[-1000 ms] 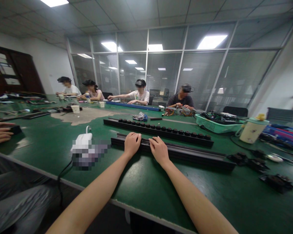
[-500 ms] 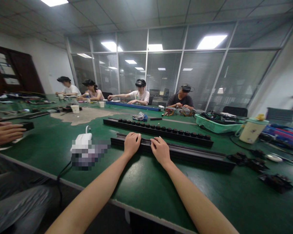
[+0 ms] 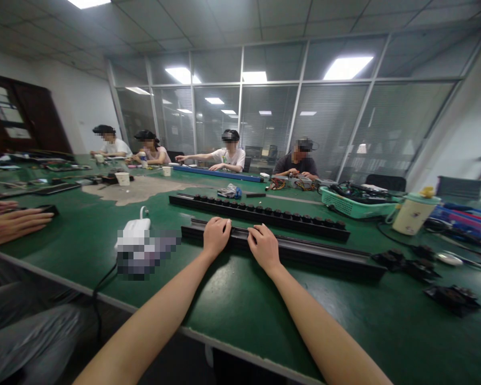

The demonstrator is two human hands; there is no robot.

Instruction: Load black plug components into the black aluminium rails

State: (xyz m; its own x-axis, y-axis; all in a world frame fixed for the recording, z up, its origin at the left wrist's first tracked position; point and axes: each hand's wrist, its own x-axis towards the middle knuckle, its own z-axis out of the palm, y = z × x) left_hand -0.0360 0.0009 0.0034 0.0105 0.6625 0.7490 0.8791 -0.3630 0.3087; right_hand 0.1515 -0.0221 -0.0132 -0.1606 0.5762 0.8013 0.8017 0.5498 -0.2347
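Observation:
A long black channel-shaped rail (image 3: 320, 254) lies across the green table in front of me. My left hand (image 3: 216, 235) curls over it left of its middle, fingers bent onto the far side. A short gap to the right, my right hand (image 3: 263, 245) holds the same rail with bent fingers. Parts of the fingertips are hidden behind the rail and the knuckles. Just beyond lies a second black rail (image 3: 260, 216), roughly parallel, with a row of round black parts along its top.
Black parts (image 3: 452, 299) lie at the right, near a green basket (image 3: 356, 207) of cables and a cream bottle (image 3: 416, 214). Left of the rail sit a white device (image 3: 134, 232) and a blurred item. A co-worker's hands (image 3: 20, 222) are at far left; other people sit across.
The co-worker's hands at the left have moved slightly to the right. My hands and the rail under them look unchanged.

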